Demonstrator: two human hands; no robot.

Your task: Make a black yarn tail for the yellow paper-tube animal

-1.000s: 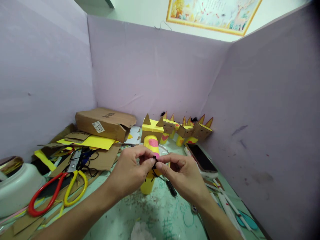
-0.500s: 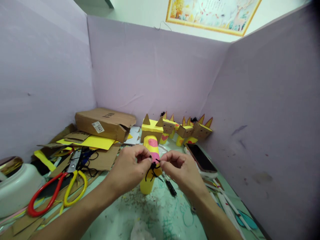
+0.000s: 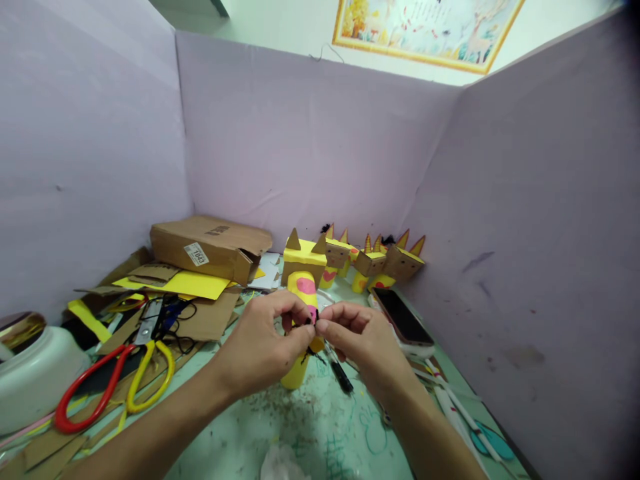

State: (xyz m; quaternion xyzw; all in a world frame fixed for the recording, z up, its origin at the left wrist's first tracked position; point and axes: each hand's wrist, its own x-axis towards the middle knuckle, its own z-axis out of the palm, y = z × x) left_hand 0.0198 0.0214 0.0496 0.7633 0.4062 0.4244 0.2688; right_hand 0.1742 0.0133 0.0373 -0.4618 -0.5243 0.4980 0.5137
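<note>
A yellow paper-tube animal (image 3: 301, 283) with pink patches and a cardboard head with two brown ears stands in the middle of the table. Just in front of its lower end, my left hand (image 3: 273, 327) pinches black yarn (image 3: 313, 321) between thumb and forefinger. My right hand (image 3: 357, 333) pinches the same yarn from the other side, and the fingertips of both hands almost meet. Part of the yarn and the animal's lower body are hidden behind my fingers. A black-capped pen (image 3: 341, 375) lies on the table beside my right hand.
Red-and-yellow-handled scissors (image 3: 147, 333) lie at left on cardboard scraps, near a cardboard box (image 3: 210, 247) and a white jar (image 3: 35, 373). Several finished cardboard animals (image 3: 373, 260) stand at the back right. A phone (image 3: 404, 317) lies at right; lilac panels (image 3: 310, 133) enclose the table.
My left hand has shifted slightly right, bringing its fingertips closer to my right hand's. The yarn's loose ends, spread out before, are now mostly covered by my fingers.
</note>
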